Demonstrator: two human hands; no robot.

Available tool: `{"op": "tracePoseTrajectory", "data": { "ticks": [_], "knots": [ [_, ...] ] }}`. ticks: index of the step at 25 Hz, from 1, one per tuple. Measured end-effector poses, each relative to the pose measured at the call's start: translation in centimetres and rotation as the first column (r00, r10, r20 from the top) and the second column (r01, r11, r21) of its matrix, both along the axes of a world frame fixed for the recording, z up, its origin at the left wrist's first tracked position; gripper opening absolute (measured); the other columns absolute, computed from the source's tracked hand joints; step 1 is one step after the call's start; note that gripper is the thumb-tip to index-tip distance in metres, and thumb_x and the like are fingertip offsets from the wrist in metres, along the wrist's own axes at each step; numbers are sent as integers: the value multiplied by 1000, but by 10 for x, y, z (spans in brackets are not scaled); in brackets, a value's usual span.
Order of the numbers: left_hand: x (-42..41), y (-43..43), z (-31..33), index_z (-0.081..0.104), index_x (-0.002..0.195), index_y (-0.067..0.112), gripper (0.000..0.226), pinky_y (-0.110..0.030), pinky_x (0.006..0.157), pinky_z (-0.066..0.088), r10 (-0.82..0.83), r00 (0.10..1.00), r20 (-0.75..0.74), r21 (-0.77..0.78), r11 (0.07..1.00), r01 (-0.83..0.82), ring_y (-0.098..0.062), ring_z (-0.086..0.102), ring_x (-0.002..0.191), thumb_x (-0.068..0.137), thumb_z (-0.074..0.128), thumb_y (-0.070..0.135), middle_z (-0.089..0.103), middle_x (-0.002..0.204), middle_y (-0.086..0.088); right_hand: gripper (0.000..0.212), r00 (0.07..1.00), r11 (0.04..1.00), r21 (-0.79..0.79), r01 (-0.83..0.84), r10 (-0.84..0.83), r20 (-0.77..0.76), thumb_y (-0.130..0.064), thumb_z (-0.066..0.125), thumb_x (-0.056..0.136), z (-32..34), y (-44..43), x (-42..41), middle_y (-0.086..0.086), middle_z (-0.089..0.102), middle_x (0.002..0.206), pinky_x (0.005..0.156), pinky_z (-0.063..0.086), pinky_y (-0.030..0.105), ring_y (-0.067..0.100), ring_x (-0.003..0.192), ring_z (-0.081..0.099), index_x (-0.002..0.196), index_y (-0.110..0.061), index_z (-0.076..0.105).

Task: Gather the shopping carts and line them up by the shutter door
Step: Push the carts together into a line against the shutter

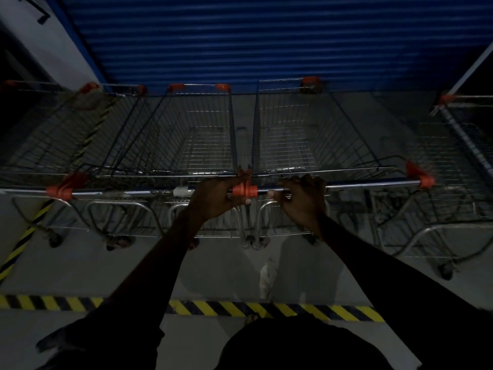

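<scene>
Wire shopping carts with orange corner caps stand side by side, noses toward the blue shutter door (266,36). My left hand (216,197) grips the handle bar of the middle-left cart (186,134) at its right end, by the orange end caps. My right hand (302,200) grips the handle bar of the middle-right cart (301,134) near its left end. The two handle ends meet between my hands. Another cart (53,134) stands at the far left and one (469,145) at the far right, set slightly askew.
A yellow-and-black hazard stripe (266,309) crosses the grey floor just in front of me; another stripe (24,239) runs diagonally at the left. A white wall (48,41) flanks the shutter on the left. The scene is dim.
</scene>
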State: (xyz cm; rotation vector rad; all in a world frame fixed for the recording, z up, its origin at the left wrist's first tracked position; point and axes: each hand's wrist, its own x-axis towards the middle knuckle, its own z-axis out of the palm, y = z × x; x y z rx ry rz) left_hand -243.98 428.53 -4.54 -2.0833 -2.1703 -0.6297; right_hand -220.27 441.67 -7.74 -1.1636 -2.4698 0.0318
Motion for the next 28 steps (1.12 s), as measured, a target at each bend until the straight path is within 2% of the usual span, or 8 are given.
{"op": "tracePoseTrajectory", "data": {
  "ticks": [3, 6, 9, 11, 18, 21, 25, 28],
  "knots": [
    [1, -1, 3, 48, 148, 44, 74, -29, 80, 50, -5, 1000, -23, -41, 999, 4, -22, 72, 93, 82, 66, 71, 77, 101, 1, 59, 1000, 1000, -3, -8, 8, 9, -76, 44, 90, -1, 0, 0, -6, 76, 101, 101, 36, 49, 28, 103, 63, 111, -30, 75],
    [1, -1, 2, 43, 150, 47, 77, -29, 80, 51, 5, 998, -62, -38, 999, -8, -21, 72, 95, 82, 63, 75, 76, 106, 1, 61, 1000, 1000, 3, -24, 24, 13, -75, 42, 91, -1, -1, 0, -6, 75, 103, 99, 36, 48, 28, 103, 62, 113, -29, 74],
    [0, -1, 0, 50, 148, 42, 75, -27, 74, 51, -8, 997, -75, 26, 1000, 10, -22, 73, 86, 81, 61, 76, 77, 96, -1, 59, 999, 1000, 4, -28, 28, -17, -73, 43, 91, 0, -2, 1, -4, 75, 103, 99, 36, 48, 29, 103, 62, 113, -28, 74],
    [1, -1, 3, 54, 145, 40, 72, -25, 71, 48, -14, 999, -49, 40, 999, 16, -23, 73, 81, 81, 66, 71, 77, 90, -2, 59, 1000, 1000, -4, -23, 23, -3, -73, 44, 91, 0, -1, 0, -4, 75, 104, 99, 36, 48, 29, 104, 62, 116, -28, 73],
    [1, -1, 5, 53, 145, 41, 70, -30, 75, 51, -7, 999, -52, -8, 1000, 6, -25, 73, 86, 83, 68, 69, 77, 97, -3, 61, 999, 1000, -26, -16, 17, 36, -74, 41, 91, -1, 1, -3, -4, 74, 111, 101, 34, 49, 29, 110, 61, 116, -28, 72],
    [-2, 0, 1, 56, 145, 37, 72, -29, 70, 52, -26, 995, -98, 55, 998, 32, -26, 73, 78, 81, 69, 68, 77, 91, -5, 61, 999, 1000, -25, 1, 0, 38, -75, 40, 90, 1, 2, -3, -5, 73, 111, 102, 34, 50, 28, 111, 60, 114, -30, 72],
    [-2, 1, -1, 51, 147, 40, 75, -31, 72, 51, -15, 998, -68, 11, 1000, 16, -27, 73, 81, 83, 50, 79, 77, 91, -5, 62, 998, 999, -40, 25, -23, 64, -77, 37, 89, 2, 0, -5, -8, 73, 109, 103, 34, 49, 26, 111, 60, 114, -32, 72],
    [-2, 1, -6, 48, 149, 40, 74, -32, 74, 52, -7, 992, -123, 28, 1000, 11, -25, 73, 84, 87, 43, 81, 77, 95, -2, 65, 998, 998, -58, 17, -14, 57, -78, 36, 89, 4, -1, -3, -6, 72, 112, 105, 32, 49, 27, 114, 58, 117, -31, 71]
  ]
}}
